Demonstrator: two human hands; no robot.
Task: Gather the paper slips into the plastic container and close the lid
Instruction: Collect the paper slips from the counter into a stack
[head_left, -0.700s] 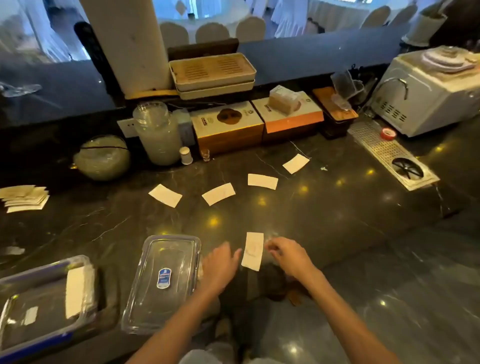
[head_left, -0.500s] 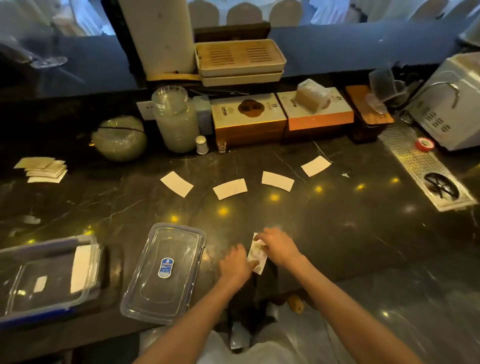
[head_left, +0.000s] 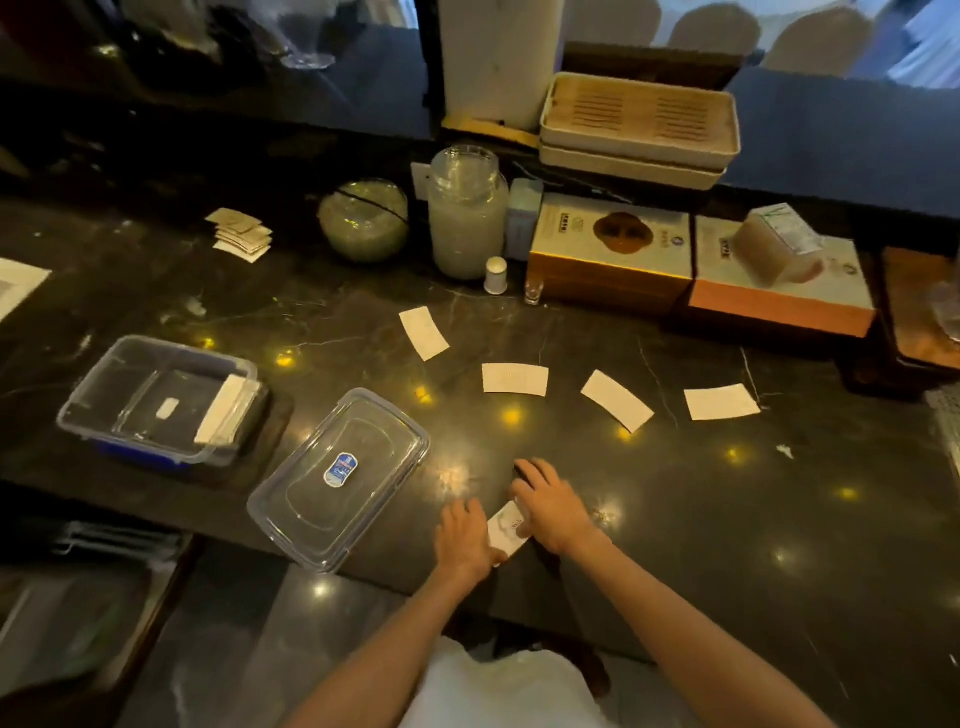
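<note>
Glossy veined dark stone counter (head_left: 727, 519), clear smooth plastic lid (head_left: 337, 483), matt paper slips (head_left: 514, 378).

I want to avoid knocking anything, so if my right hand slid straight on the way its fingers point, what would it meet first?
The right hand points up and left across the counter. First in that line looks to be the slip second from the left in the row, though depth is hard to judge.

Nothing here can be read letter for letter. The clear lid (head_left: 337, 480), just left of the left hand (head_left: 464, 535), carries a blue and white oval sticker whose wording is blurred, and the paper slip (head_left: 508, 530) held between both hands shows faint marks too small to make out. The two boxes (head_left: 613, 249) well beyond the right hand (head_left: 550, 506) bear small dark print, also illegible.
</note>
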